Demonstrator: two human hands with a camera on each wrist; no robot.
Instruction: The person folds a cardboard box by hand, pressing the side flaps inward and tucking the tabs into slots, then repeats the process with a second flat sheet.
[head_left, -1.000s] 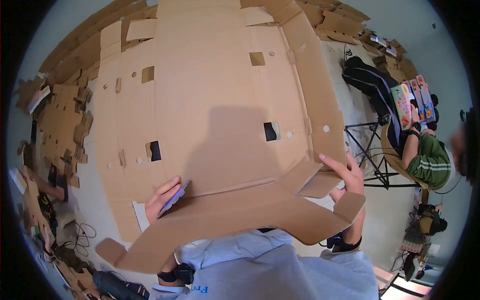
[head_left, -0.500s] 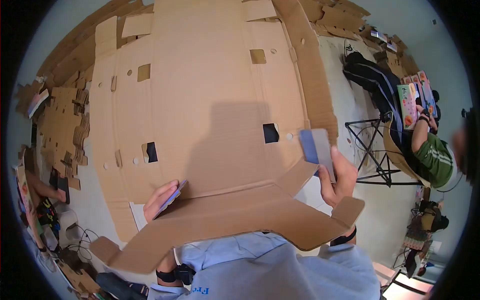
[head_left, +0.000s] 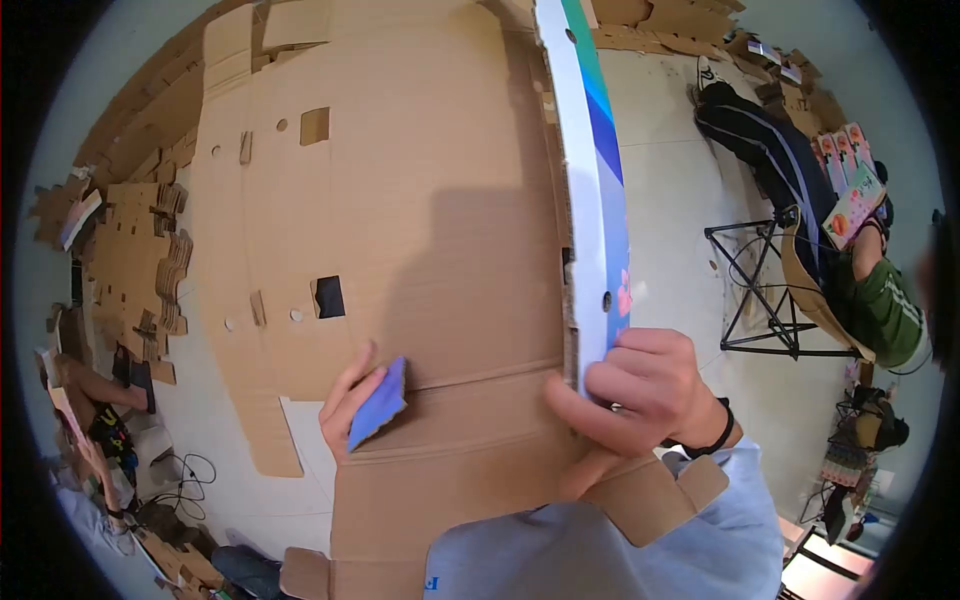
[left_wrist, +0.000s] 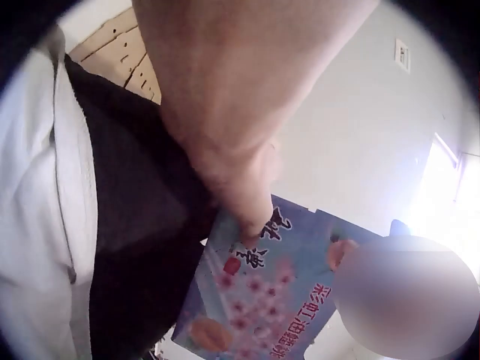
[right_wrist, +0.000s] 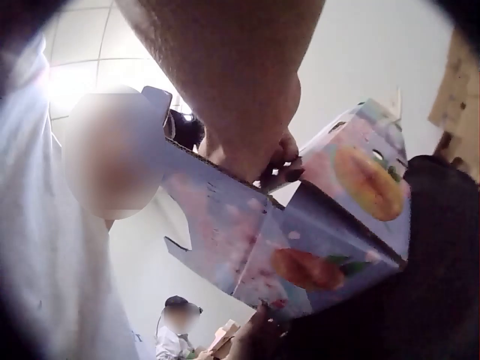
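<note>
A large flat cardboard box blank (head_left: 420, 240), plain brown inside with square cut-outs, lies spread in front of me. At its near left side my left hand (head_left: 347, 402) holds the edge by a folded-in violet flap (head_left: 380, 402); the thumb is hidden. The right side wall (head_left: 598, 190) stands raised, its blue-and-white printed face outward. My right hand (head_left: 645, 395) grips the near end of that wall, fingers curled at the corner by the brown front panel (head_left: 450, 490). Printed peaches and blossoms (right_wrist: 307, 270) show on the outside in the right wrist view.
Stacked cardboard sheets (head_left: 130, 260) lie on the left floor, with black cables (head_left: 185, 485) nearer. To the right, a person in a green top (head_left: 895, 315) handles printed boxes beside a black metal frame (head_left: 765, 290). More cardboard (head_left: 690, 30) lies along the back.
The right side wall has swung upright, its printed face now showing. My right hand has moved inward and closed on the near corner. The near left violet flap has turned more toward the head camera.
</note>
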